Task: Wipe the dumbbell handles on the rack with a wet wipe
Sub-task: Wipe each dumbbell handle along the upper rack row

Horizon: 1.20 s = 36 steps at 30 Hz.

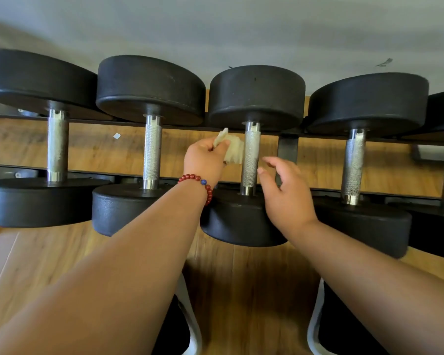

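Observation:
Several black dumbbells lie side by side across a rack (287,149), each with a knurled steel handle. My left hand (205,160), with a red bead bracelet at the wrist, pinches a crumpled pale wet wipe (232,149) just left of the middle dumbbell's handle (250,160); the wipe's edge touches or nearly touches that handle. Just right of the same handle my right hand (285,193) hovers with loosely curved fingers and holds nothing. Further handles stand at the left (152,152) and the right (353,165).
A grey wall rises behind the rack. Wooden floor shows between the rack rails and below the dumbbells. My two shoes (318,329) with white rims are at the bottom edge. A small white scrap (116,136) lies on the floor between two handles.

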{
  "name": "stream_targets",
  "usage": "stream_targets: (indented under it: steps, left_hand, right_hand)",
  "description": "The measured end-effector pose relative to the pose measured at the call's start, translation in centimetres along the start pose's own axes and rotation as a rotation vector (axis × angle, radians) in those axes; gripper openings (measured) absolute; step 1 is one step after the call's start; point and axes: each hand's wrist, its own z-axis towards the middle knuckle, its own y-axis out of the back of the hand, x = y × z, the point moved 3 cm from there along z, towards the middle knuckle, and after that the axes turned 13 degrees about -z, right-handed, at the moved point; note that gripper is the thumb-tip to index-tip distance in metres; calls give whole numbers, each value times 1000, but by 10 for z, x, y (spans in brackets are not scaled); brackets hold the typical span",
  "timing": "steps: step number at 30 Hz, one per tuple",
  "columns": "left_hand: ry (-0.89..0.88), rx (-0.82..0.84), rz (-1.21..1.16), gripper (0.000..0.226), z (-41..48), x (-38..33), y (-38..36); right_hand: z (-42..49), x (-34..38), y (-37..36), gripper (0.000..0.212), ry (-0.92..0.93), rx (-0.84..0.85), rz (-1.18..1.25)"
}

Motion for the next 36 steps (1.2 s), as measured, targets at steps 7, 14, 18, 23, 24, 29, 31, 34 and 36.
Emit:
stream_targets:
  steps: [7, 14, 18, 23, 24, 29, 31, 34, 36]
  left_hand:
    - [132, 105, -226, 21, 7, 7, -17]
    - [237, 286, 52, 34, 13, 10, -34]
    - [122, 275, 86, 12, 13, 12, -33]
    - [-1, 215, 164, 27, 26, -8, -40]
    - [-3, 233, 188, 28, 26, -7, -40]
    - [29, 294, 194, 20, 21, 4, -32]
    - [30, 285, 129, 19, 27, -1, -34]
    - [56, 275, 63, 25, 34, -5, -39]
    - [112, 315, 60, 22, 29, 2, -37]
  right_hand:
    - [5, -5, -7, 38, -21, 6, 27]
    - [6, -8, -8, 38, -27, 28, 64]
    - [6, -9, -7, 36, -29, 23, 83]
    - [7, -11, -9, 36, -33, 20, 100]
    - [7, -11, -9, 36, -31, 24, 100]
    - [5, -8, -7, 34, -23, 26, 109]
    - [5, -9, -7, 33, -26, 23, 117]
    - [7, -11, -9, 33, -33, 36, 112]
    - [6, -10, -9, 34, -22, 44, 101]
